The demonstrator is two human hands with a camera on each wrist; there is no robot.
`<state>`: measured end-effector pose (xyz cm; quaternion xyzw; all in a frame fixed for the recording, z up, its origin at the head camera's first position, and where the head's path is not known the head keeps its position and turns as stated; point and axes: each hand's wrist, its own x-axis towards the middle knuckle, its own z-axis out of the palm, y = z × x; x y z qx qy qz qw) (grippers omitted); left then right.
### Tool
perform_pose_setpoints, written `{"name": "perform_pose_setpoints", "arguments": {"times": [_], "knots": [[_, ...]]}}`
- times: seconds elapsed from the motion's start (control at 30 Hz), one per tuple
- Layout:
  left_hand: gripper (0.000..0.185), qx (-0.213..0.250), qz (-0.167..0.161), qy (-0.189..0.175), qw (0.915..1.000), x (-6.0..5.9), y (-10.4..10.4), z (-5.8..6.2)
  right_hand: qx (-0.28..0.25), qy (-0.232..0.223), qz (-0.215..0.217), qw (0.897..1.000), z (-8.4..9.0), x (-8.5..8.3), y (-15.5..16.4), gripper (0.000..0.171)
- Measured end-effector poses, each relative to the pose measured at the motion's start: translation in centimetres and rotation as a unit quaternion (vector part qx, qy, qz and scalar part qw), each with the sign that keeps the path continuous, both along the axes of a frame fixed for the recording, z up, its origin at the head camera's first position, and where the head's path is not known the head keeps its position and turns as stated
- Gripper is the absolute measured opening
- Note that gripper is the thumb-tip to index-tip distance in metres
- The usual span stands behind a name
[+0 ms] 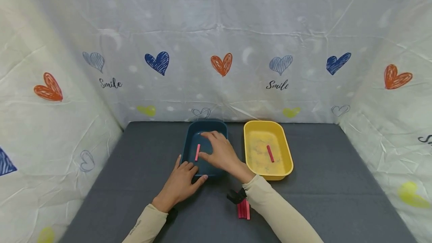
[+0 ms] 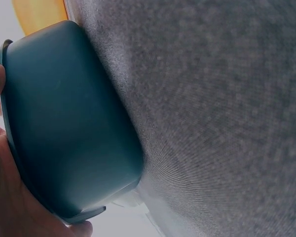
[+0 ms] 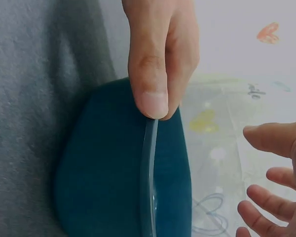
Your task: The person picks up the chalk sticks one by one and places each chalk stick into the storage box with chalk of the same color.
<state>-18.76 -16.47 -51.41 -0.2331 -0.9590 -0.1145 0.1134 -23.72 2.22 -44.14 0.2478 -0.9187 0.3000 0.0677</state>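
Observation:
A dark blue tray (image 1: 204,123) stands on the grey mat with a pink stick (image 1: 197,152) lying inside it. My left hand (image 1: 180,183) grips the tray's near rim; the right wrist view shows that left hand (image 3: 153,59) with thumb and fingers pinching the rim of the tray (image 3: 108,173). The left wrist view shows only the tray's outer wall (image 2: 74,123) against my palm (image 2: 5,197). My right hand (image 1: 219,153) hovers over the tray with fingers spread and empty, thumb tip beside the stick. Its fingertips (image 3: 271,140) show apart.
A yellow tray (image 1: 286,149) holding one red stick (image 1: 270,153) sits right of the blue one. A bundle of red sticks (image 1: 243,209) with a black clip lies near the front, by my right forearm. Heart-printed cloth walls enclose the mat on three sides.

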Motion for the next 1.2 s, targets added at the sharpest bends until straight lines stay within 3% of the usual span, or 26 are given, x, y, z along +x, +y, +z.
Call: {"name": "perform_pose_setpoints", "arguments": {"times": [0.47, 1.2], "knots": [[0.044, -0.014, 0.009, 0.001, 0.9999, 0.1, 0.0, 0.1, -0.069, -0.002, -0.01, 0.998, -0.5, 2.3, 2.5, 0.057], [0.047, -0.018, 0.012, 0.001, 0.9998, 0.0, -0.1, -0.3, -0.088, 0.004, -0.049, 0.995, -2.9, 4.9, 6.1, 0.054]]}}
